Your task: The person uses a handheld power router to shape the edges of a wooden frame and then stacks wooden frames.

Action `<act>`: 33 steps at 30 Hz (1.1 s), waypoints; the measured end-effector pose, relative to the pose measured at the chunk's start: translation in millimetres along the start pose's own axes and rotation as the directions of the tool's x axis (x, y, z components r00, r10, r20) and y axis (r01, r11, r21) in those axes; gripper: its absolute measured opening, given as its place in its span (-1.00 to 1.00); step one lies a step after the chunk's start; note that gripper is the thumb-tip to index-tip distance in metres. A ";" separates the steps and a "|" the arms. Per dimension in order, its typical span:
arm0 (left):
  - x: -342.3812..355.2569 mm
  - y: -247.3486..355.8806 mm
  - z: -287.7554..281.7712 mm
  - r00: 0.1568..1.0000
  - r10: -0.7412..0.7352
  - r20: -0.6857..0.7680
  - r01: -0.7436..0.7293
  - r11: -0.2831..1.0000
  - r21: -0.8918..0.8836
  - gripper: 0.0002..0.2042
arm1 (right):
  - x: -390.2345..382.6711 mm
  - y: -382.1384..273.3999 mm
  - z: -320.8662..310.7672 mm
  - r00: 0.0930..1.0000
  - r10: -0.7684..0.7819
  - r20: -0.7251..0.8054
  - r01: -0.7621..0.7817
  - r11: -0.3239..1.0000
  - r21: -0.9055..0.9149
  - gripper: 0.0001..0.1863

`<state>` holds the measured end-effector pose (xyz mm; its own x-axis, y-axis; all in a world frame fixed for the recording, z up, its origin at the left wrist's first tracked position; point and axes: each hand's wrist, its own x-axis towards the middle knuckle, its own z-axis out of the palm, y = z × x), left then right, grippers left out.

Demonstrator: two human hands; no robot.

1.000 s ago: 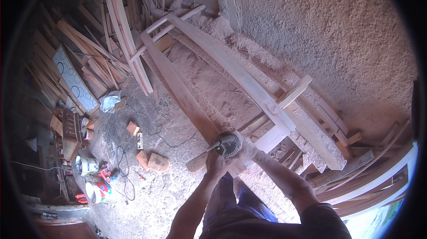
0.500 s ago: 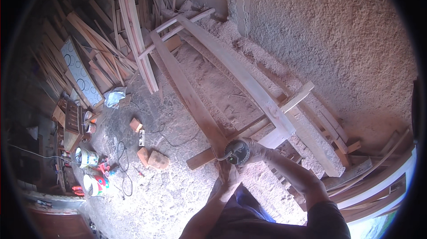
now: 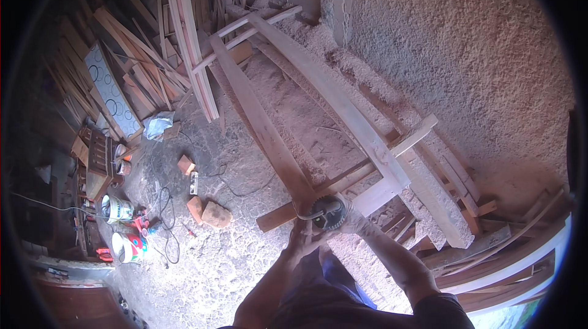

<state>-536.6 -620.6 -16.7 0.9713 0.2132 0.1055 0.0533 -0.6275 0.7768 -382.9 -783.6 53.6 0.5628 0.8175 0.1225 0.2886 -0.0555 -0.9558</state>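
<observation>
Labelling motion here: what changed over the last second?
The round-topped tool moved slightly toward the person and rightward, at the near end of the left plank; left hand and right hand moved with it. The view shifted slightly. No grasp or release. Plank, crossbar and bricks stayed put.
</observation>
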 end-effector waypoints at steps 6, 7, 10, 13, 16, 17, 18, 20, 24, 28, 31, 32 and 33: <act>53.3 -61.4 -7.5 0.935 -0.344 -0.085 0.090 0.462 -0.882 -0.41 | -0.9 14.3 16.7 0.998 0.015 -0.058 -0.011 0.998 0.065 0.00; 66.9 -63.3 -2.8 0.907 -0.417 -0.062 0.151 0.459 -0.876 -0.41 | 1.3 12.2 17.6 0.997 -0.002 -0.072 0.008 0.997 0.081 -0.08; 92.4 -57.9 4.2 0.860 -0.511 -0.021 0.274 0.496 -0.824 -0.42 | 10.0 10.3 19.2 0.990 -0.132 -0.056 0.103 0.926 -0.364 -0.12; 94.1 -40.7 13.6 0.854 -0.521 -0.013 0.332 0.562 -0.758 -0.43 | 7.3 5.7 11.9 0.997 -0.045 -0.059 0.034 0.983 -0.178 -0.15; 92.3 -36.2 11.5 0.846 -0.525 -0.089 0.327 0.644 -0.691 -0.44 | 14.9 -2.0 9.6 0.996 -0.077 -0.041 0.057 0.930 -0.362 -0.12; 91.0 -34.8 8.8 0.843 -0.521 -0.132 0.321 0.685 -0.654 -0.44 | 18.2 -0.3 12.3 0.996 -0.078 -0.050 0.057 0.939 -0.341 -0.10; 89.4 -34.7 4.7 0.839 -0.515 -0.179 0.317 0.727 -0.609 -0.45 | 22.7 2.2 14.8 0.995 -0.079 -0.058 0.057 0.946 -0.318 -0.09; 87.9 -33.0 -0.5 0.829 -0.495 -0.262 0.309 0.794 -0.523 -0.45 | 30.1 5.7 17.1 0.994 -0.070 -0.088 0.045 0.965 -0.259 -0.08; 87.8 -26.1 -5.7 0.807 -0.467 -0.362 0.306 0.854 -0.420 -0.46 | 46.5 10.7 17.2 0.993 -0.047 -0.108 0.022 0.975 -0.221 -0.09; 89.8 -18.8 -8.9 0.794 -0.448 -0.411 0.303 0.878 -0.370 -0.47 | 68.5 20.3 18.6 0.989 -0.078 -0.128 0.049 0.975 -0.217 -0.10; 91.0 -16.4 -11.2 0.786 -0.443 -0.431 0.309 0.885 -0.347 -0.48 | 80.7 28.2 21.4 0.986 -0.108 -0.126 0.066 0.951 -0.304 -0.07; 91.8 -16.1 -12.1 0.784 -0.442 -0.436 0.312 0.887 -0.339 -0.48 | 85.3 29.5 21.2 0.988 -0.111 -0.111 0.064 0.930 -0.362 -0.06; 91.8 -15.1 -12.4 0.781 -0.442 -0.440 0.316 0.889 -0.333 -0.48 | 90.2 30.9 21.1 0.987 -0.106 -0.119 0.066 0.952 -0.298 -0.04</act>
<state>-451.2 -582.3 -11.0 0.6330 0.7740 0.0122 0.2771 -0.2412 0.9301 -339.5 -699.4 29.4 0.6169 0.7450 0.2538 0.5428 -0.1692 -0.8227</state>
